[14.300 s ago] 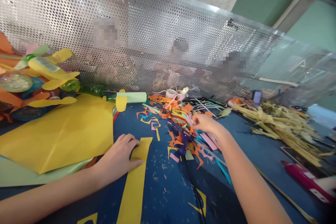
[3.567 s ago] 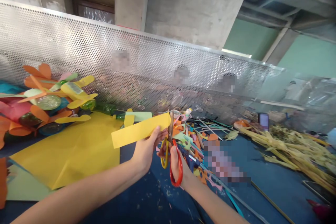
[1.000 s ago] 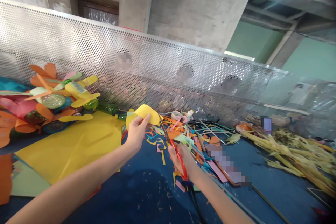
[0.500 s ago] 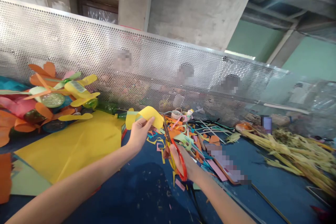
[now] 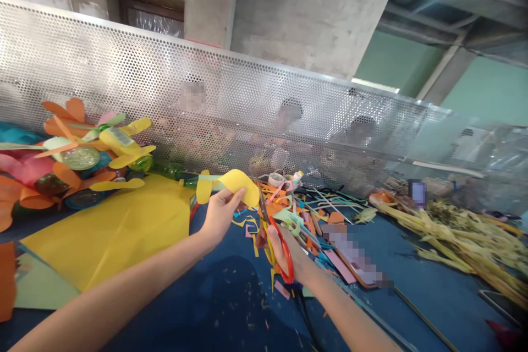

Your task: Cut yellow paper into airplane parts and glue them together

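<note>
My left hand pinches a curved piece of yellow paper between thumb and fingers, above the blue table. Wrapped round the handles of red-handled scissors are the fingers of my right hand. The metal blades point up and away from me, with their tips at the right edge of the yellow paper. Whether the blades touch the paper I cannot tell. Beneath and behind the scissors lies a heap of coloured paper scraps.
Large yellow sheets lie at left, below paper-petalled bottles. A phone and dried husks are at right. A perforated metal panel runs along the back, with people dimly visible there.
The yellow paper and the scissors have shifted very slightly, with the paper's curve a little flatter now. Both hands keep their hold, and the whole view has moved slightly left.
</note>
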{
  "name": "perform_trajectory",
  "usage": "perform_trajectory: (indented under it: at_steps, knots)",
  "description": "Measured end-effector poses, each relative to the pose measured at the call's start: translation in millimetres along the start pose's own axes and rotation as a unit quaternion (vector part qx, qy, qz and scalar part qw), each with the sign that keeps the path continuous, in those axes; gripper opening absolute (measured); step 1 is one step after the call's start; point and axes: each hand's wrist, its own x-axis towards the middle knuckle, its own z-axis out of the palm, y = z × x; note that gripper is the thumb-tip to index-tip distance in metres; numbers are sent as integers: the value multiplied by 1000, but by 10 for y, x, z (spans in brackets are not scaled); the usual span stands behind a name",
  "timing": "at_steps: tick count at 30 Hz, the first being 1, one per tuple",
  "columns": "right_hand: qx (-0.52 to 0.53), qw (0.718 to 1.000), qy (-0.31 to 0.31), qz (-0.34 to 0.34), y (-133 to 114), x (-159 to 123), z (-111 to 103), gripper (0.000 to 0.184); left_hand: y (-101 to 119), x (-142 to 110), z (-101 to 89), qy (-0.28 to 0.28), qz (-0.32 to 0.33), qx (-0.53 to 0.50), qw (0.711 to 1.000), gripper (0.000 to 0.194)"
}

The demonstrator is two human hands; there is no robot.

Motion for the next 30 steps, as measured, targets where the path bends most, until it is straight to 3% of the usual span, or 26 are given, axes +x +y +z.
perform_trajectory:
  at_steps: [9,18,30]
  knots:
    - [0,1000,-6,6,103,30,40,48,33,-10,-5,11,0,22,1000,28]
    - [100,992,-6,74,127,17,106,42,34,-7,-7,7,4,28,1000,27]
    - [30,997,-17,72,156,5,66,43,81,-2,-10,-3,20,-3,1000,24]
